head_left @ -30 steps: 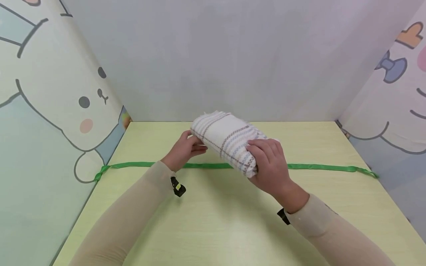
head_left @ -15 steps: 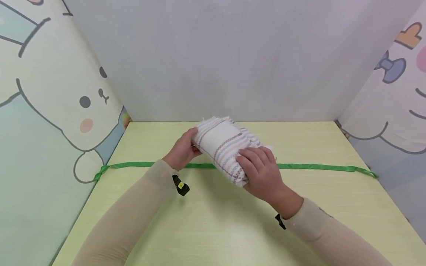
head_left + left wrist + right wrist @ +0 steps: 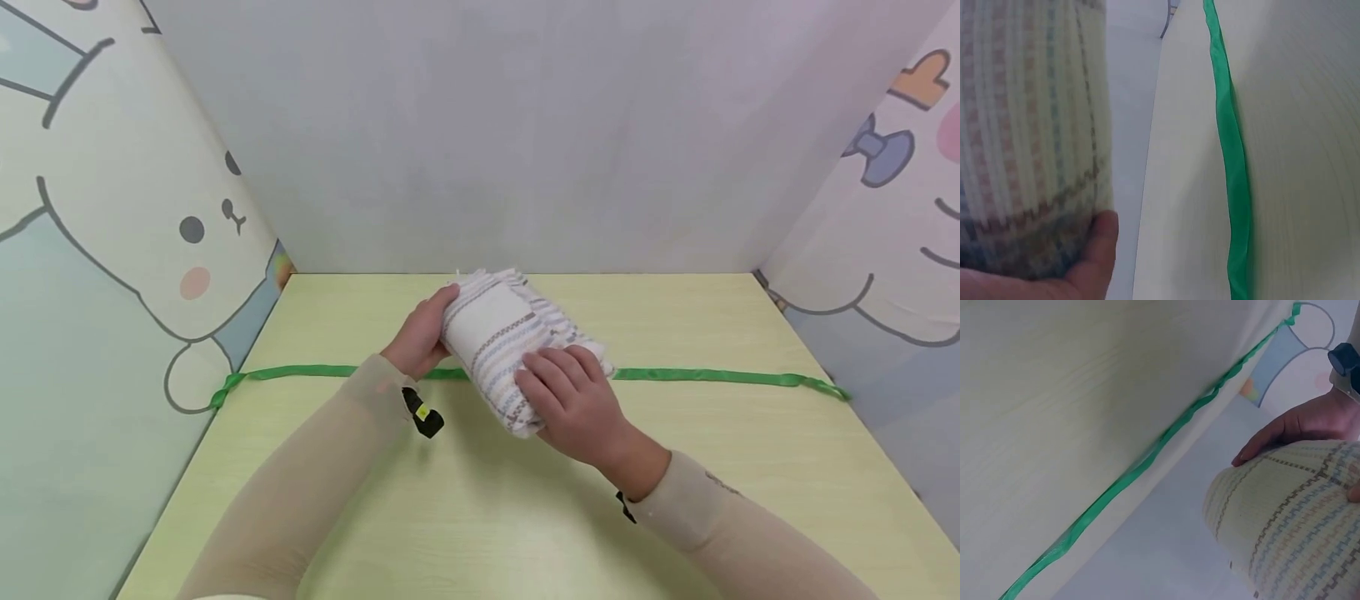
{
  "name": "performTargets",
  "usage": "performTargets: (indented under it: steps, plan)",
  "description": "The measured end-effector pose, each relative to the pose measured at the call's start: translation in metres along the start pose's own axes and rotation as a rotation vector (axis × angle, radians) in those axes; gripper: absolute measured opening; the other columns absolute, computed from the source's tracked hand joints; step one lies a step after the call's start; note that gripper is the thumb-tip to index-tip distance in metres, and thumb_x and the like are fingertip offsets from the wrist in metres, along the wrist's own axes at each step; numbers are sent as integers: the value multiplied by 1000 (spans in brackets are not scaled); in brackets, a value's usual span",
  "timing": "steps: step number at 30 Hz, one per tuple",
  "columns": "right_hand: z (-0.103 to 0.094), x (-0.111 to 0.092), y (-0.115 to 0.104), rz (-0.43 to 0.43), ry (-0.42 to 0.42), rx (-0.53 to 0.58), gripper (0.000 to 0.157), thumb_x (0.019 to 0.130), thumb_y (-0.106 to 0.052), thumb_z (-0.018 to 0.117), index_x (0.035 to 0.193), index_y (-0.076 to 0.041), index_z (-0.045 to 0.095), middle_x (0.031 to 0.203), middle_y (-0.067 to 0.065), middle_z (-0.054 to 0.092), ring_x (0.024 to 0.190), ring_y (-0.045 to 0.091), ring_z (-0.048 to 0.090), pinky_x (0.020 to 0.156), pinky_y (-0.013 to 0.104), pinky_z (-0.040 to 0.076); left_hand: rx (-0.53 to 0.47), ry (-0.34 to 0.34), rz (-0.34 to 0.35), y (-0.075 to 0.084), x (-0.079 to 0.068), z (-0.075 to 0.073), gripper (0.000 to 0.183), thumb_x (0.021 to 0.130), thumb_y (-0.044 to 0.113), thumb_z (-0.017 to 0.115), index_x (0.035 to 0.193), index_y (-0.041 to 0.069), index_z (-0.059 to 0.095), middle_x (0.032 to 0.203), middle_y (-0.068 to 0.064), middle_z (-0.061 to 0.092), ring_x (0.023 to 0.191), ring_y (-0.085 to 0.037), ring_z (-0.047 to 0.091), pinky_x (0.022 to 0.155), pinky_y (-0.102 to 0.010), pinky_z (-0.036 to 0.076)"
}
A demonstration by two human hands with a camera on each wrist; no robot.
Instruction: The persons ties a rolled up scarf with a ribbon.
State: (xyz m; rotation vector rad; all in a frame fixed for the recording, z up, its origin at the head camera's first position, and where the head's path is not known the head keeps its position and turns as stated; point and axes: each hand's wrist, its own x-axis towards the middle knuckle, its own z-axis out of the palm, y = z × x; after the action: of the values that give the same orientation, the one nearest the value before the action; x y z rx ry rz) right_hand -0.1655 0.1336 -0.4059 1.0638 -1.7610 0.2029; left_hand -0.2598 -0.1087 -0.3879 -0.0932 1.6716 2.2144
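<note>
A folded cloth (image 3: 491,321), white with woven blue, pink and brown stripes and a fringed edge, is held tilted above the table. At its left end my left hand (image 3: 422,335) grips it, thumb on the near face and the other fingers behind. My right hand (image 3: 577,408) holds the lower right part, fingers curled over the top and the thumb hidden beneath. In the left wrist view the striped cloth (image 3: 1035,125) fills the left side. The right wrist view shows the cloth (image 3: 1291,512) with the left hand (image 3: 1310,425) at its far side.
A green ribbon (image 3: 697,375) runs across the pale wooden table (image 3: 465,533) from side to side, passing behind the cloth. A plain grey wall (image 3: 480,142) rises at the back. Printed cartoon panels (image 3: 112,275) flank the table at left and right.
The cloth has come down and nearer, its right end shifting left. My left hand has gone from touching its underside to gripping its left end; my right hand has moved left and lower with it.
</note>
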Motion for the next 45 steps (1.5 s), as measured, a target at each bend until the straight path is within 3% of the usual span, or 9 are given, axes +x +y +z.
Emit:
performTargets:
  steps: [4,9,14,19,25,34,45]
  plan:
    - [3,-2,-3,-38,-6,-22,24,97,-24,62,113,-6,62,115,12,69,103,33,66,82,48,52,-15,85,-41,-2,4,4,54,100,52,61,134,9,60,124,-12,60,96,-23,62,74,-35,57]
    - [4,-4,-5,-76,-4,-22,25,94,-24,63,113,-7,62,114,12,69,102,32,66,82,47,51,-51,134,-65,-7,9,3,53,95,38,73,134,6,58,116,-9,64,89,-19,66,71,-30,58]
    - [4,-4,-4,-80,-3,-28,26,96,-25,61,115,-7,63,116,13,69,104,33,66,83,47,51,-54,168,-79,-10,12,1,49,94,33,73,132,6,60,108,-7,66,81,-16,68,67,-28,58]
    - [2,-3,1,-88,-19,-37,30,96,-26,61,120,-8,62,121,14,67,109,34,64,87,48,51,-121,192,-86,-10,15,-3,47,93,29,72,132,4,59,112,-5,63,85,-15,66,71,-27,58]
    - [-2,-7,10,-147,-51,-29,34,97,-29,61,125,-10,61,127,16,65,114,34,63,91,48,51,-102,193,-84,-8,16,-8,49,94,28,71,135,5,57,120,-5,62,92,-16,65,75,-27,58]
    - [-7,-15,16,-213,-174,39,34,105,-29,52,131,-9,58,134,17,63,122,35,62,97,48,52,-54,141,-124,-12,19,-11,45,96,29,68,134,6,61,104,-6,68,76,-15,68,65,-27,59]
    - [-5,-18,12,-255,-187,15,31,103,-27,55,127,-8,61,122,14,69,111,33,68,89,45,57,-5,151,-130,-19,26,-8,44,93,31,71,127,3,62,101,-7,68,77,-17,68,67,-29,59]
